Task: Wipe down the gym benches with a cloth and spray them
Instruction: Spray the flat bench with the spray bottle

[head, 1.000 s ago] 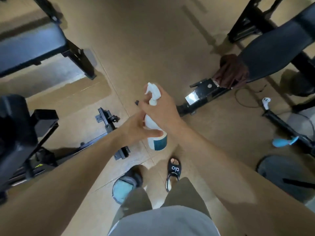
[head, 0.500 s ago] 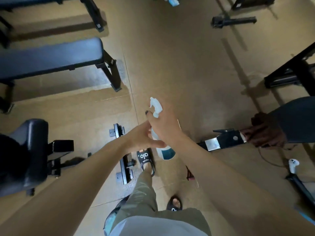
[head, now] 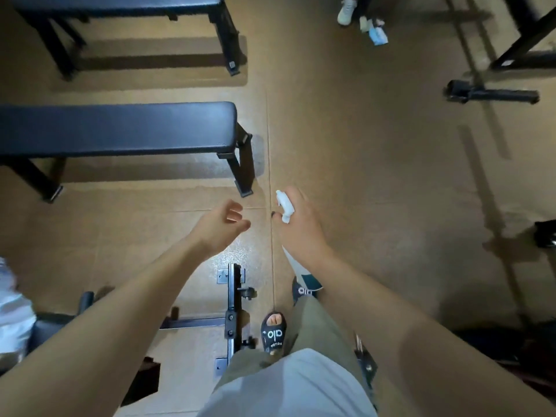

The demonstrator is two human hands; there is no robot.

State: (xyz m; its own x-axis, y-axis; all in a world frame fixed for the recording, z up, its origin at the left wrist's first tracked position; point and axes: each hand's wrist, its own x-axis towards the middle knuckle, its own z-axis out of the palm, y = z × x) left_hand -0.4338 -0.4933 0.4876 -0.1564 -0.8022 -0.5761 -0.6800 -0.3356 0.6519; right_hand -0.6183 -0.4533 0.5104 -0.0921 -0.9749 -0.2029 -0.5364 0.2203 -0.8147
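My right hand grips a white spray bottle by its neck, with the nozzle pointing up and left; the bottle's teal-banded body shows below my wrist. My left hand hovers just to the left of the bottle, apart from it, with fingers loosely curled and nothing in them. A black padded flat bench stands ahead and to the left. A second black bench lies beyond it at the top edge. No cloth is in view.
A black bench base frame lies on the tan floor by my sandalled feet. More black equipment legs stand at the upper right. Another person's white shoe and a spray bottle show at the top.
My left hand has let go of the bottle and moved left. The view has swung forward and left, bringing the flat benches closer; the other person's arm at the right has left the view.
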